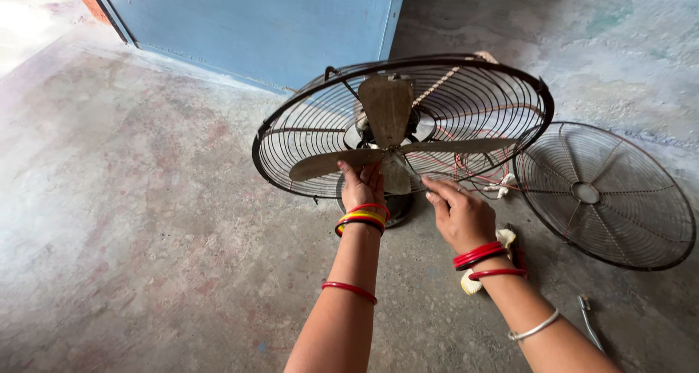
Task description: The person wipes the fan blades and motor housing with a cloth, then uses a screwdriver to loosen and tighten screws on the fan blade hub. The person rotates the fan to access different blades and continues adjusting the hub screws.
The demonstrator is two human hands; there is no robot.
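Here we count one dusty table fan with dull metal blades (386, 143), three blades visible, seated in one dark round wire rear guard (306, 136). One detached round wire front guard (604, 194) lies flat on the grey concrete floor (145, 220), just right of the fan. One blue door panel (255, 23) stands behind. One pale cloth (504, 237) and one slim metal tool (588, 318) lie on the floor near our right forearm.

Two hands are in view. Our left hand (362, 187) reaches up to the fan hub, fingers curled loosely around the lower blade near its root, touching it; how firmly it grips we cannot tell. Our right hand (459, 213) is partly open, fingers extended toward the lower rim of the rear guard, fingertips close to the wires; contact is not clear.

The fan sits on the floor before the door, its open face tilted up toward us. Blades look tarnished and brownish. Red and white wires (486, 175) trail behind the guard.
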